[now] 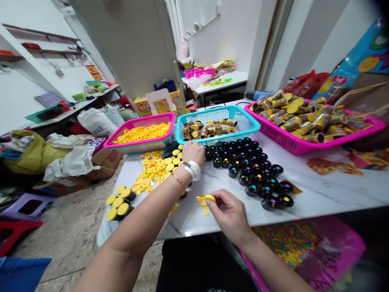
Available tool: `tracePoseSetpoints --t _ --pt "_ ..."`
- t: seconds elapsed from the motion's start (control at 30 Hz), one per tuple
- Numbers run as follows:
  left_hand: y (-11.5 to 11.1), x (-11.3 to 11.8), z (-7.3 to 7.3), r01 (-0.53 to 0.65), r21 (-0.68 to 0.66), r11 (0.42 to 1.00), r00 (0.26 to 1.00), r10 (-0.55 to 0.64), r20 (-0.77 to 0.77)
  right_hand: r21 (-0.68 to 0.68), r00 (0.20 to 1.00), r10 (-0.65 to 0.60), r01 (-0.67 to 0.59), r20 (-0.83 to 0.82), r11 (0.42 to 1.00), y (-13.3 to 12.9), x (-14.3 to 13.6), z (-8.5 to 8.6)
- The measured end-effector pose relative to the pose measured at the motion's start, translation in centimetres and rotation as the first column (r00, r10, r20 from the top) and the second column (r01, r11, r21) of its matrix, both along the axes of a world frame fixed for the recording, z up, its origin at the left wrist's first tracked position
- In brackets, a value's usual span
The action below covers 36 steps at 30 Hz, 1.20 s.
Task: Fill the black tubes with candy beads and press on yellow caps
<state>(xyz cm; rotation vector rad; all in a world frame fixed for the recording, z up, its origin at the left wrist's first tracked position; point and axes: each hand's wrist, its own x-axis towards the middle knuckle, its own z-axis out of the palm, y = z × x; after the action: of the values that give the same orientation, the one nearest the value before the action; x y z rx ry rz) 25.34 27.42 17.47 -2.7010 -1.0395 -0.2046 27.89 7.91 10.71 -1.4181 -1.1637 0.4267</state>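
Note:
My right hand [229, 213] pinches a yellow plastic ring piece [210, 198] between thumb and fingertips, low over the front of the table. More yellow bits hang or lie right beside it. Stretched forward, my left hand [193, 154] is between the yellow-capped black tubs [170, 166] and the rows of open black tubs [249, 160]. Its fingers are hidden behind the back of the hand. Small coloured pieces show inside the open tubs. Loose yellow ring pieces [152, 170] lie scattered left of my left forearm, and several capped tubs [119, 202] stand near the left table edge.
Along the back stand a pink basket [109, 142] of yellow pieces, a blue basket [182, 140] and a larger pink basket [299, 148] of wrapped tubs. A pink bag [337, 243] of coloured beads sits below the table [319, 198]. Stools and sacks are at left.

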Motion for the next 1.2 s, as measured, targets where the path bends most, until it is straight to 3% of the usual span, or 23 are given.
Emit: tracePoseSetpoints --t 0.3,0.43,0.53,0.6,0.67,0.73,0.8,0.93,1.03,1.1,1.13,1.2 --pt "-0.5 -0.6 -0.6 0.019 0.038 0.999 1.000 -0.019 0.005 0.049 0.988 -0.098 0.104 -0.122 0.993 0.6 0.3 -0.7" --pt "-1.2 -1.1 0.2 0.018 0.024 1.000 1.000 -0.018 0.009 0.009 0.983 -0.114 0.117 -0.145 0.993 0.6 0.5 -1.0" --pt "-3.6 -2.8 1.7 0.018 0.017 1.000 1.000 -0.019 0.023 -0.009 0.967 -0.122 0.127 0.224 0.992 -0.1 1.6 -0.4" --pt "-6.6 -5.0 2.5 0.046 0.008 0.999 0.997 -0.047 0.063 -0.035 0.830 -0.092 0.133 0.550 0.990 -0.9 2.6 0.2" --pt "-10.1 -7.8 2.6 0.094 -0.034 0.995 0.988 -0.090 0.122 -0.077 0.658 -0.056 0.171 0.751 0.982 -1.8 3.5 0.8" --pt "-13.3 -10.7 1.8 0.108 -0.129 0.986 0.976 -0.081 0.201 -0.133 0.539 -0.012 0.230 0.842 0.964 -2.4 4.2 1.3" --pt "-15.4 -13.1 0.3 0.090 -0.202 0.975 0.963 -0.034 0.266 -0.202 0.502 0.046 0.261 0.864 0.944 -2.7 4.5 1.6" --pt "-16.6 -15.5 -3.6 0.102 -0.327 0.939 0.891 0.061 0.451 -0.424 0.631 0.238 0.160 0.738 0.892 -2.6 4.7 2.2" --pt "-16.3 -15.8 -5.8 0.102 -0.380 0.919 0.811 0.144 0.567 -0.504 0.612 0.307 0.176 0.729 0.846 -2.4 4.9 2.7" --pt "-16.2 -15.7 -6.5 0.114 -0.391 0.913 0.777 0.163 0.607 -0.504 0.590 0.321 0.172 0.741 0.846 -2.3 5.1 3.1" --pt "-16.3 -15.6 -6.6 0.121 -0.391 0.912 0.761 0.168 0.626 -0.501 0.617 0.330 0.122 0.714 0.857 -2.2 5.1 3.3" --pt "-16.4 -15.5 -6.6 0.121 -0.399 0.909 0.728 0.192 0.658 -0.464 0.746 0.337 -0.043 0.574 0.885 -2.1 4.7 3.8"
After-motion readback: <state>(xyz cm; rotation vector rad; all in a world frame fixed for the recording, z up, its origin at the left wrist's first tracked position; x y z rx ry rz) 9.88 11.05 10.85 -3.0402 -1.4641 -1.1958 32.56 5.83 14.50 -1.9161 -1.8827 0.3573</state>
